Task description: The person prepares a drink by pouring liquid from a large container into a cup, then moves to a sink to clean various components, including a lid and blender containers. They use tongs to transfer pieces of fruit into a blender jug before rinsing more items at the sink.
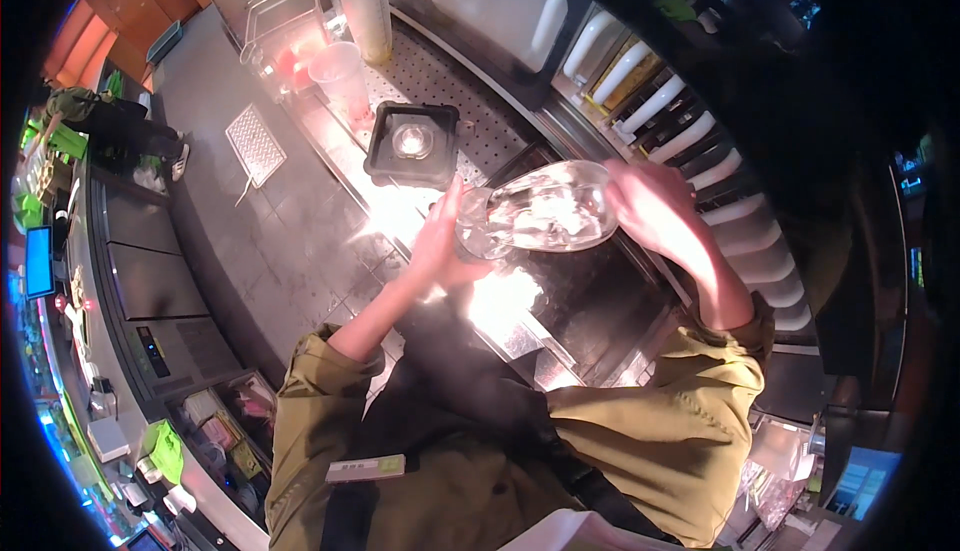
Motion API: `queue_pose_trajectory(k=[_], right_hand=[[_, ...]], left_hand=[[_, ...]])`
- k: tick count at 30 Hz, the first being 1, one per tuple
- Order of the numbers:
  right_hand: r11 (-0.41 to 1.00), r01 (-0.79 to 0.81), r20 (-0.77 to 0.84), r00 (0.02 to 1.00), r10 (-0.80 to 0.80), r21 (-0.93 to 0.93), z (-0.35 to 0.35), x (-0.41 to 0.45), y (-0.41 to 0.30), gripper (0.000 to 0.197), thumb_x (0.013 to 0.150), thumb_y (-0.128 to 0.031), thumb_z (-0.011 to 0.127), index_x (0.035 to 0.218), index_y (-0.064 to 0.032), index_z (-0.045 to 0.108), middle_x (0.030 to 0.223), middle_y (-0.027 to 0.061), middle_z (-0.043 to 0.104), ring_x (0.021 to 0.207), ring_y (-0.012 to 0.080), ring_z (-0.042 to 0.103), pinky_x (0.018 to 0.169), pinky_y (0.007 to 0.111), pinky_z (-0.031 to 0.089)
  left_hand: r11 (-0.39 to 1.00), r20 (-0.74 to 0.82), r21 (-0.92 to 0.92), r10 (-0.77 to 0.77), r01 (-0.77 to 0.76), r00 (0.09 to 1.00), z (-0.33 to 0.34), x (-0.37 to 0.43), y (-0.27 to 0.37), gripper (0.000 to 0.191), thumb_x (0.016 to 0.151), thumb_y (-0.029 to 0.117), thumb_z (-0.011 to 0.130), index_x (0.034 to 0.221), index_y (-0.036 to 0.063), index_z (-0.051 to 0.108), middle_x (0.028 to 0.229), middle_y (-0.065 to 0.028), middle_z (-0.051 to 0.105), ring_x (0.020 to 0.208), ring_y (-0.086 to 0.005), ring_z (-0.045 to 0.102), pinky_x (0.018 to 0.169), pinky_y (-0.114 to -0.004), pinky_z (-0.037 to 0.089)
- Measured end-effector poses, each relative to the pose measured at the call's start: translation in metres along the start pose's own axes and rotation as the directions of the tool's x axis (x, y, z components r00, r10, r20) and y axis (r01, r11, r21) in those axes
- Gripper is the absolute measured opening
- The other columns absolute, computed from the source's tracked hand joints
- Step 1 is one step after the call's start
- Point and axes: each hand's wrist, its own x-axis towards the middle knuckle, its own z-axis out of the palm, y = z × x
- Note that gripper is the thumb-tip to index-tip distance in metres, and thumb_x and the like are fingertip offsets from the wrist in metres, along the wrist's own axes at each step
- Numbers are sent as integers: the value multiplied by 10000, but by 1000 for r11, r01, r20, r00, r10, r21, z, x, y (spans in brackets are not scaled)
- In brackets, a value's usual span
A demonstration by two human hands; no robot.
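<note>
My left hand (441,247) grips a clear cup (478,232), its thumb and fingers spread around the wall. My right hand (649,202) has hold of the far end of a large clear, oval vessel (551,206), perhaps a scoop or pitcher. This vessel lies tilted on its side, and its near end overlaps the cup's mouth. Glare hides what is inside both. Just beyond my left hand sits a square black tray (386,168) with a round clear piece (412,142) in its middle.
A frosted cup (341,78) and a tall translucent bottle (364,7) stand on the perforated metal counter (427,63). White handles (679,138) line the right side. A person (90,112) bends at the far-left counter. A metal floor plate (256,144) lies in the aisle.
</note>
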Motion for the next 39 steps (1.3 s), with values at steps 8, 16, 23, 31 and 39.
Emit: queue_pose_trajectory(k=[8, 16, 23, 31, 39], right_hand=[[975, -82, -164, 985, 49, -206, -31, -21, -13, 143, 729, -109, 448, 768, 4, 527, 626, 207, 551, 629, 364, 555, 610, 447, 425], [927, -252, -220, 923, 317, 279, -7, -36, 20, 170, 772, -140, 432, 781, 12, 508, 679, 217, 523, 666, 367, 524, 581, 381, 390], [814, -574, 31, 818, 574, 85, 64, -38, 27, 202, 789, -198, 437, 792, -30, 548, 797, 199, 571, 782, 353, 550, 649, 419, 429], [722, -668, 346, 644, 682, -179, 294, 49, -29, 231, 753, -191, 515, 925, -59, 597, 959, 163, 592, 865, 290, 591, 743, 375, 478], [691, -692, -256, 643, 721, 208, 266, 130, -85, 263, 784, -207, 477, 977, -43, 547, 939, 163, 552, 874, 319, 544, 751, 401, 442]], left_hand=[[957, -158, -196, 187, -216, 970, 15, 5, -9, 1146, 531, 107, 759, 1307, -4, -78, 1212, -184, 309, 1130, -298, 362, 955, -358, 295], [798, -234, -538, 167, -270, 958, 1, 26, -11, 1177, 513, 114, 784, 1314, 13, -73, 1246, -176, 268, 1143, -275, 352, 950, -359, 302], [723, -294, -595, 210, -351, 932, -37, 48, -32, 1176, 523, 127, 777, 1322, 48, -83, 1247, -177, 263, 1148, -275, 338, 951, -385, 293], [852, -168, -433, 243, -293, 955, -198, 58, -61, 1232, 493, 168, 797, 1324, 61, -106, 1261, -173, 269, 1143, -280, 352, 942, -394, 302], [1000, 88, -7, 6, -5, 996, -393, 142, -119, 1123, 520, 171, 753, 1347, 90, -2, 1294, -213, 285, 1181, -291, 323, 988, -370, 255]])
